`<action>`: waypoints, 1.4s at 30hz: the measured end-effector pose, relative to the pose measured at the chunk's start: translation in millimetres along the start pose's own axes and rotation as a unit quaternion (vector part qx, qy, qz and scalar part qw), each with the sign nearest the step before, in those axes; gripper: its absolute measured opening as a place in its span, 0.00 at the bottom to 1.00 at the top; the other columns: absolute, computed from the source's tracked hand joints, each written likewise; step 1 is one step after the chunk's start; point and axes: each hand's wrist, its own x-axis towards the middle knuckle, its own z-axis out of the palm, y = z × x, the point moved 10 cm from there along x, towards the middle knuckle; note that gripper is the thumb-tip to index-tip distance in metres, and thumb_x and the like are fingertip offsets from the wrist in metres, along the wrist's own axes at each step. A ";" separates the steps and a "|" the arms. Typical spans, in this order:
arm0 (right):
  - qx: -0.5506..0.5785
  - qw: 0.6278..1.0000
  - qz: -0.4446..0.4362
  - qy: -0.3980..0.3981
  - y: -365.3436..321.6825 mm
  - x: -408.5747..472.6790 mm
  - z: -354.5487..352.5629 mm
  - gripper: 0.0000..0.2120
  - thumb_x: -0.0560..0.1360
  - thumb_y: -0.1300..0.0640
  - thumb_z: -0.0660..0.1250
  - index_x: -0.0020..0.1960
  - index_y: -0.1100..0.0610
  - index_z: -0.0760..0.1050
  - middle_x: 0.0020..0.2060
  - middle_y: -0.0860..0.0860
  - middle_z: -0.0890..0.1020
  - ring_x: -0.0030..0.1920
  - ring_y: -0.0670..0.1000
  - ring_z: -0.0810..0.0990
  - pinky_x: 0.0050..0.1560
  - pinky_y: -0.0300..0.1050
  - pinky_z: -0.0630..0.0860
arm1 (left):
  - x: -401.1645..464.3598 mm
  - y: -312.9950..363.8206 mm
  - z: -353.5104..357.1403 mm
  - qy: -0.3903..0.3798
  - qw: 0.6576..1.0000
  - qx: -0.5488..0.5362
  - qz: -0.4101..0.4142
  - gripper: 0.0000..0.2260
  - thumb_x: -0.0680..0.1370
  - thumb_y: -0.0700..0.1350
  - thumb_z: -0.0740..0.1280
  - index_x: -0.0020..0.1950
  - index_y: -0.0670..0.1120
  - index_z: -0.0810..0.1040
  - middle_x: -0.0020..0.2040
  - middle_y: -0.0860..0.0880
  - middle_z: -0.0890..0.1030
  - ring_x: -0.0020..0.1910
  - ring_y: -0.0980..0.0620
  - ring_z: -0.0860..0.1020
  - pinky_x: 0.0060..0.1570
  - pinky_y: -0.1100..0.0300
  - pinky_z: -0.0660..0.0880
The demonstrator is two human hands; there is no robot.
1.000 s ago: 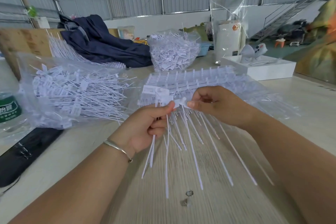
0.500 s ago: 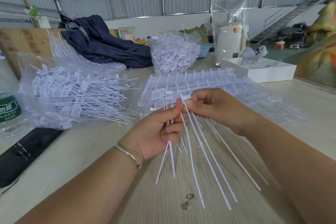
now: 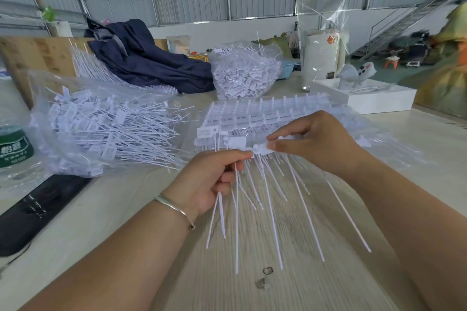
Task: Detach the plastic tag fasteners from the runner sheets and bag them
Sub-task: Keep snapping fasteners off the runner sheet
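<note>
Hands (image 3: 209,179) lower, fasteners (image 3: 262,199) fanned wider.

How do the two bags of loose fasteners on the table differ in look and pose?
The near bag lies flat at the left, its fasteners long-tailed and roughly parallel. The far bag stands heaped at the back, its fasteners a jumble showing mostly tag heads, a few tails poking up. Both are clear plastic holding white fasteners.
</note>
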 end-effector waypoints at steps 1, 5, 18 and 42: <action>0.010 1.000 -0.002 -0.007 -0.4 -0.4 2.0 0.05 0.70 0.52 0.76 0.45 0.50 0.86 0.21 0.33 0.74 0.26 0.36 0.73 0.29 0.26 0.64 | 0.1 0.3 0.2 -0.002 1.000 0.001 0.002 0.05 0.72 0.40 0.73 0.45 0.42 0.80 0.27 0.52 0.73 0.20 0.58 0.60 0.16 0.68 0.54; 0.063 0.997 0.002 -0.034 0.3 -1.4 8.5 0.03 0.70 0.54 0.76 0.44 0.49 0.86 0.31 0.44 0.84 0.30 0.40 0.76 0.35 0.28 0.69 | 1.3 1.0 0.9 -0.001 1.000 0.004 0.016 0.05 0.72 0.40 0.74 0.41 0.43 0.78 0.29 0.51 0.71 0.21 0.58 0.59 0.16 0.68 0.54; 0.187 0.972 0.074 -0.125 6.9 -4.3 16.6 0.03 0.68 0.63 0.75 0.42 0.59 0.86 0.22 0.47 0.73 0.24 0.43 0.66 0.28 0.31 0.65 | -0.8 19.6 10.6 -0.077 0.992 0.066 0.069 0.15 0.71 0.38 0.70 0.31 0.47 0.67 0.23 0.52 0.62 0.21 0.55 0.57 0.19 0.67 0.55; 0.017 0.987 0.083 -0.139 8.3 -1.6 31.3 0.02 0.67 0.63 0.74 0.36 0.60 0.85 0.26 0.53 0.75 0.26 0.44 0.68 0.30 0.35 0.66 | -4.4 39.4 20.6 0.087 0.888 0.392 0.226 0.13 0.68 0.41 0.72 0.28 0.41 0.71 0.25 0.49 0.65 0.24 0.52 0.63 0.24 0.62 0.58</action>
